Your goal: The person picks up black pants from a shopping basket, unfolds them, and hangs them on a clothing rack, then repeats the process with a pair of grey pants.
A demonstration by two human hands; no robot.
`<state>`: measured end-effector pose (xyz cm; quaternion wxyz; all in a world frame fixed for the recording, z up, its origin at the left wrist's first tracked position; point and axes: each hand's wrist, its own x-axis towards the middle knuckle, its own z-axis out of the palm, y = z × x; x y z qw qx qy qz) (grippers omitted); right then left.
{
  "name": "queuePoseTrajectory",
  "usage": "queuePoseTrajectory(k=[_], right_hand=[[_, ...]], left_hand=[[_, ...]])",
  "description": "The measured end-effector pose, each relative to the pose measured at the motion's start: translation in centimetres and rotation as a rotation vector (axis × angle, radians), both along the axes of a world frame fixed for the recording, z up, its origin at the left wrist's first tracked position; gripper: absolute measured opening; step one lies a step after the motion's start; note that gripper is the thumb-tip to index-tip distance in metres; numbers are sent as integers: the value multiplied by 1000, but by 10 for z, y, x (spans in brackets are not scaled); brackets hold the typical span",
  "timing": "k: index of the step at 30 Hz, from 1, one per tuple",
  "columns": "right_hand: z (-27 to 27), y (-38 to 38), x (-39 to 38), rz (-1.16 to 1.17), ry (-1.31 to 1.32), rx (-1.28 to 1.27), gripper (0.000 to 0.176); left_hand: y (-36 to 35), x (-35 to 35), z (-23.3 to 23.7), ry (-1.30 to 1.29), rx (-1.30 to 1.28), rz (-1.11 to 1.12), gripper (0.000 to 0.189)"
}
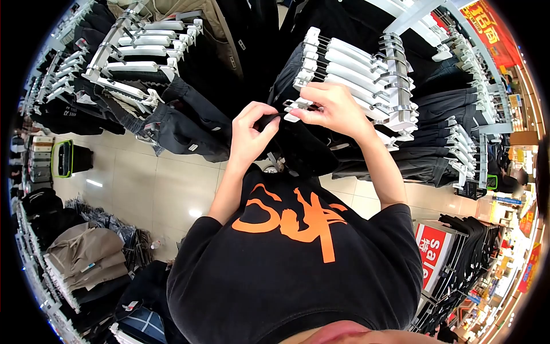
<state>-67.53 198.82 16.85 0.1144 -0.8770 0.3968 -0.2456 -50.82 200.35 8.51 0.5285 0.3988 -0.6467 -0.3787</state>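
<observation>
My left hand [252, 127] pinches the edge of a dark garment [303, 146] in front of my chest. Just to its right, my right hand [332, 110] is closed on a white hanger clip [293, 109] beside the same edge. The garment hangs down below both hands, its lower part dark against other dark clothing. Right behind my right hand, white clip hangers [350, 71] hang in a row on a metal rail [395, 74].
Another rack of white hangers [143, 50] with dark trousers [192, 123] stands at the upper left. More hanging clothes [441, 114] are on the right. A red sale sign [429, 252] stands lower right, and a green-rimmed black basket [63, 159] is far left.
</observation>
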Motion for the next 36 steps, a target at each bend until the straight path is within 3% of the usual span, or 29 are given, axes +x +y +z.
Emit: queuePoseTrajectory(k=[13, 23, 25, 27, 29, 31, 35, 36], right_hand=[[5, 4, 7, -6, -124, -73, 34], [1, 11, 9, -70, -102, -165, 33], [-3, 17, 9, -184, 42, -378, 30], [-18, 30, 10, -183, -203, -694, 33], [-62, 55, -4, -76, -383, -808, 33], [-99, 79, -11, -296, -361, -806, 33], [-160, 114, -34, -967, -232, -298, 31], [-188, 122, -50, -951, -247, -145, 32]], left_hand=[[-7, -9, 5, 172, -285, -12, 13], [-10, -16, -8, 321, -257, -31, 15], [-10, -16, -9, 309, -258, -39, 16], [-12, -16, -11, 274, -200, -21, 16], [-12, -14, -12, 228, -205, -24, 16], [-12, -14, -12, 221, -191, -39, 15], [-10, -14, -8, 222, -176, -67, 14], [-10, -13, -8, 219, -173, -74, 14]])
